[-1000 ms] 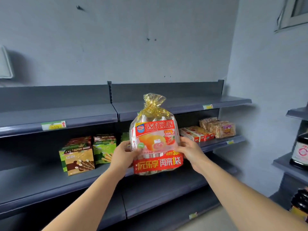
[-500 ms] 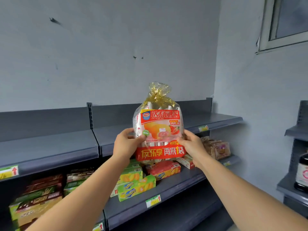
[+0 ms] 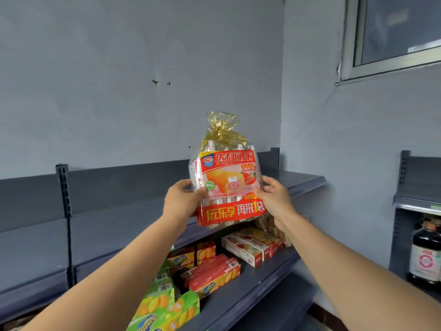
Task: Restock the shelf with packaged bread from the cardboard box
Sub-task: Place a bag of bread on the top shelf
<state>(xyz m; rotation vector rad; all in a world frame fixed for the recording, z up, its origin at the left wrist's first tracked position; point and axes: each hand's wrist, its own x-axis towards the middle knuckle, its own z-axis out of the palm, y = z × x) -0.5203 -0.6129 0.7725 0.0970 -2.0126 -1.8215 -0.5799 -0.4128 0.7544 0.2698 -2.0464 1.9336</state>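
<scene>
I hold a clear bag of packaged bread (image 3: 228, 177) upright, with a red and orange label and a gold tied top. My left hand (image 3: 182, 200) grips its left side and my right hand (image 3: 275, 199) grips its right side. The bag hangs in front of the top grey shelf (image 3: 133, 211), its bottom edge at about the level of that shelf's front lip. The cardboard box is not in view.
On the shelf below lie red and yellow snack boxes (image 3: 210, 271), red and white boxes (image 3: 253, 247) and green and yellow boxes (image 3: 164, 309). Wrapped bread (image 3: 267, 223) sits behind my right wrist. A dark bottle (image 3: 426, 254) stands on a second shelf unit at right. A window (image 3: 393, 32) is high up.
Both hands have raised the bag from the middle shelf's height up to the top shelf. My view has tilted upward and drawn closer to the shelves.
</scene>
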